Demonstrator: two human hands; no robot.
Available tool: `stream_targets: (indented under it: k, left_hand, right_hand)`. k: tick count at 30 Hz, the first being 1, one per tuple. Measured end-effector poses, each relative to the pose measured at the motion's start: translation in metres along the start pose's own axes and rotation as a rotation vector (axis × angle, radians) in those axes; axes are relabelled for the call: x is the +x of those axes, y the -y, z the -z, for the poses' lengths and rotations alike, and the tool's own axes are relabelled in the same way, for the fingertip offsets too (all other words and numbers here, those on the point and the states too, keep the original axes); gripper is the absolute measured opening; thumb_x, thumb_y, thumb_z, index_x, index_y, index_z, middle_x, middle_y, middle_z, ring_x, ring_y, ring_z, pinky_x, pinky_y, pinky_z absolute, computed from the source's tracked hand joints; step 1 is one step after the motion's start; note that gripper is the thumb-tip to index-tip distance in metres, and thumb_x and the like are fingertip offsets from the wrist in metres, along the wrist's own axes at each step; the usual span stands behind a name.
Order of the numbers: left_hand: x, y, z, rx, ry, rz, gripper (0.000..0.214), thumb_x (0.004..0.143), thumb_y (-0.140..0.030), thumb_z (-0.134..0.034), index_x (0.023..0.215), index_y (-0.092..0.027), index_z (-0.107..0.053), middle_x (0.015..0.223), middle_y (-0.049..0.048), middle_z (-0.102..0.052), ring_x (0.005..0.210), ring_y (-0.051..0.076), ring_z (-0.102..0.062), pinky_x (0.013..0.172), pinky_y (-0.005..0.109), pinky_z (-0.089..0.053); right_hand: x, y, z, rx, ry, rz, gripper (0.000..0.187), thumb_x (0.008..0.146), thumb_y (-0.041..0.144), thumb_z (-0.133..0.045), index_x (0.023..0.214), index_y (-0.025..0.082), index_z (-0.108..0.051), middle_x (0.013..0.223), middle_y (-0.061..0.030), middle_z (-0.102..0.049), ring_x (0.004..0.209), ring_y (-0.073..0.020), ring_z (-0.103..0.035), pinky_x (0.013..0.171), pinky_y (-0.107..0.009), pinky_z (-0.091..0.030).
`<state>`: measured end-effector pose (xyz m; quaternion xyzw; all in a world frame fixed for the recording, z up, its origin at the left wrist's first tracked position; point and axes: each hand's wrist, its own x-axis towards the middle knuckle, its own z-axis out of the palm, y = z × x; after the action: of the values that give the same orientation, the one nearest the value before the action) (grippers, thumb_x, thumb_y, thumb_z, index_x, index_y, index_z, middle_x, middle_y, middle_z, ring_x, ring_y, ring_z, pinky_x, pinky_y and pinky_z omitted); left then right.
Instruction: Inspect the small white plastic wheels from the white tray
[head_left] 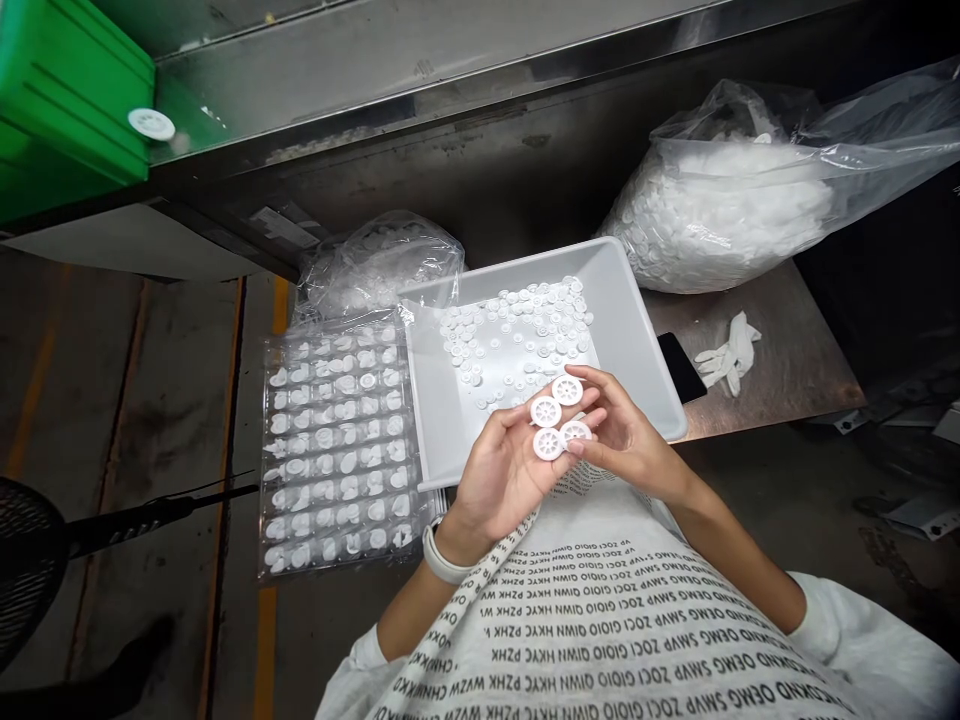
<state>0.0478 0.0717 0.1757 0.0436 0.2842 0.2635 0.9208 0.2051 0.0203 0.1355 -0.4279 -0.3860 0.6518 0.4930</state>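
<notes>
My left hand [504,466] is palm up over the near edge of a grey tray [636,330], with several small white spoked plastic wheels [556,415] resting on its fingertips. My right hand [624,432] meets it from the right, its fingers curled and pinching at the same wheels. Many more little white wheels [517,335] lie scattered on the tray floor. A white band sits on my left wrist [442,556].
A clear blister sheet [339,448] with rows of white wheels lies left of the tray. A big clear bag [739,195] of white parts stands back right; a smaller bag [379,262] behind the sheet. A white glove [729,352], a dark phone [681,366], a green crate [67,95] top left.
</notes>
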Motion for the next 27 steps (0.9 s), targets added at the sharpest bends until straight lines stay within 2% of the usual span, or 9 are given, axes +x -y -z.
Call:
stream_targets:
  k: [5, 8, 12, 15, 17, 20, 23, 27]
  left_hand:
    - [0.000, 0.000, -0.001, -0.013, 0.010, -0.010, 0.051, 0.096, -0.026, -0.035, 0.144, -0.010, -0.039, 0.138, 0.0177, -0.056, 0.134, 0.030, -0.047, 0.113, 0.044, -0.033]
    - [0.000, 0.001, -0.003, -0.024, 0.020, -0.004, 0.050, 0.096, -0.025, -0.035, 0.142, -0.008, -0.042, 0.137, 0.0185, -0.057, 0.131, 0.029, -0.050, 0.114, 0.044, -0.033]
    - [0.001, 0.001, -0.004, -0.043, 0.017, -0.013, 0.049, 0.096, -0.025, -0.034, 0.140, -0.007, -0.044, 0.137, 0.0182, -0.056, 0.130, 0.028, -0.051, 0.114, 0.043, -0.034]
    - [0.002, 0.002, -0.004, -0.056, 0.001, -0.028, 0.048, 0.095, -0.024, -0.035, 0.139, -0.007, -0.044, 0.138, 0.0174, -0.056, 0.132, 0.027, -0.049, 0.115, 0.042, -0.034]
    - [0.004, 0.002, -0.004, -0.062, -0.010, -0.044, 0.048, 0.095, -0.023, -0.036, 0.140, -0.008, -0.044, 0.138, 0.0163, -0.056, 0.134, 0.026, -0.047, 0.115, 0.040, -0.034]
    - [0.006, 0.004, -0.003, -0.069, -0.020, -0.068, 0.048, 0.094, -0.022, -0.038, 0.141, -0.012, -0.044, 0.138, 0.0137, -0.057, 0.134, 0.025, -0.046, 0.115, 0.041, -0.035]
    - [0.007, 0.006, -0.002, -0.072, -0.021, -0.071, 0.049, 0.093, -0.021, -0.038, 0.141, -0.016, -0.044, 0.138, 0.0122, -0.057, 0.133, 0.027, -0.048, 0.114, 0.046, -0.036]
    - [0.007, 0.006, -0.002, -0.074, -0.028, -0.065, 0.050, 0.092, -0.017, -0.038, 0.142, -0.016, -0.043, 0.139, 0.0118, -0.056, 0.132, 0.028, -0.049, 0.115, 0.049, -0.034]
  right_hand:
    - [0.001, 0.001, -0.001, 0.000, -0.042, 0.004, 0.059, 0.087, 0.025, -0.068, 0.137, 0.032, -0.038, 0.120, -0.0036, -0.051, 0.109, -0.0161, -0.054, 0.094, -0.027, -0.049]
    - [0.002, 0.001, 0.000, -0.008, -0.083, 0.017, 0.054, 0.088, 0.025, -0.067, 0.135, 0.032, -0.041, 0.115, -0.0026, -0.055, 0.112, -0.0161, -0.054, 0.096, -0.027, -0.048]
    - [0.003, -0.002, 0.001, -0.009, -0.141, 0.029, 0.050, 0.089, 0.029, -0.067, 0.133, 0.027, -0.043, 0.118, -0.0048, -0.055, 0.114, -0.0192, -0.054, 0.098, -0.033, -0.048]
    - [0.003, -0.004, -0.001, -0.006, -0.211, 0.063, 0.047, 0.090, 0.031, -0.065, 0.131, 0.027, -0.043, 0.121, -0.0050, -0.052, 0.114, -0.0180, -0.054, 0.097, -0.031, -0.047]
    - [0.002, -0.006, -0.005, -0.003, -0.251, 0.091, 0.050, 0.089, 0.030, -0.066, 0.132, 0.030, -0.040, 0.122, -0.0035, -0.049, 0.113, -0.0156, -0.053, 0.096, -0.027, -0.046]
    - [0.000, -0.008, -0.014, 0.007, -0.255, 0.098, 0.068, 0.083, 0.025, -0.073, 0.138, 0.035, -0.033, 0.124, -0.0019, -0.046, 0.114, -0.0154, -0.051, 0.099, -0.027, -0.046]
    - [-0.001, -0.012, -0.024, 0.030, -0.235, 0.071, 0.083, 0.079, 0.023, -0.076, 0.142, 0.037, -0.024, 0.124, -0.0021, -0.045, 0.120, -0.0181, -0.049, 0.104, -0.031, -0.045]
    - [-0.002, -0.013, -0.031, 0.064, -0.214, 0.011, 0.087, 0.082, 0.023, -0.073, 0.146, 0.036, -0.016, 0.133, -0.0061, -0.044, 0.126, -0.0227, -0.049, 0.105, -0.038, -0.046]
